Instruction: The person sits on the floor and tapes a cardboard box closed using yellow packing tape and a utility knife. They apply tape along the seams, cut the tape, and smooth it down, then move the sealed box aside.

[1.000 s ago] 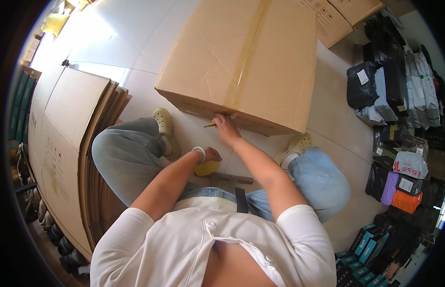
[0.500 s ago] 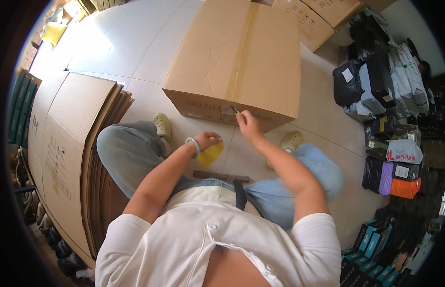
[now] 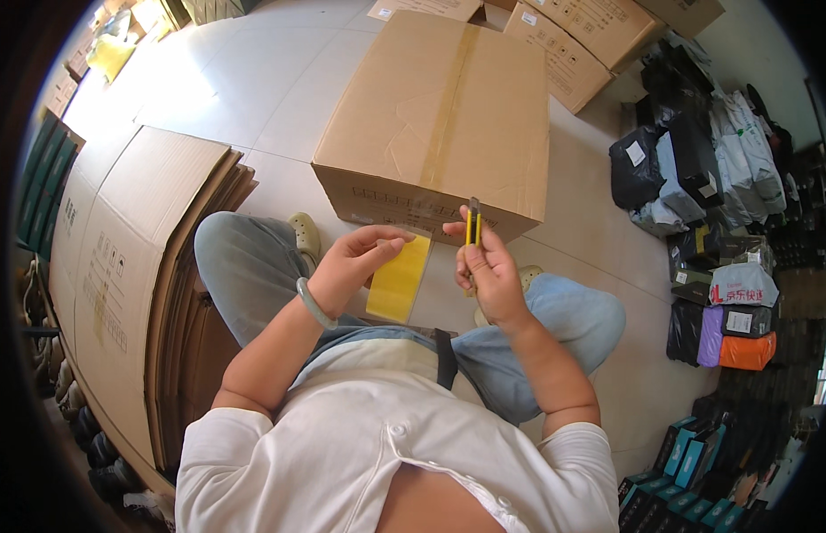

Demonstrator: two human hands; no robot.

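Note:
My left hand point(image 3: 349, 265), with a pale bangle point(image 3: 316, 303) at the wrist, pinches the top of a thin yellow sheet point(image 3: 397, 289), which hangs down between my knees. In my right hand point(image 3: 496, 277) is a yellow and black box cutter point(image 3: 472, 224), held upright with its tip pointing up. Both hands are raised in front of a large cardboard carton point(image 3: 504, 142). A strip of brown tape point(image 3: 446, 115) runs down the middle of the carton's top. The cutter's tip overlaps the carton's front edge in view, but contact cannot be judged.
Flattened cardboard sheets point(image 3: 120, 240) lean in a stack at my left, with shoes point(image 3: 84, 422) beside them. More cartons point(image 3: 559, 62) stand at the back right. Wrapped parcels point(image 3: 639, 169) pile up along the right, above dark and teal boxes point(image 3: 688, 457).
The right hand has drawn back from the carton's front with the box cutter, now turned upright. My left hand has risen, lifting the yellow sheet into fuller view.

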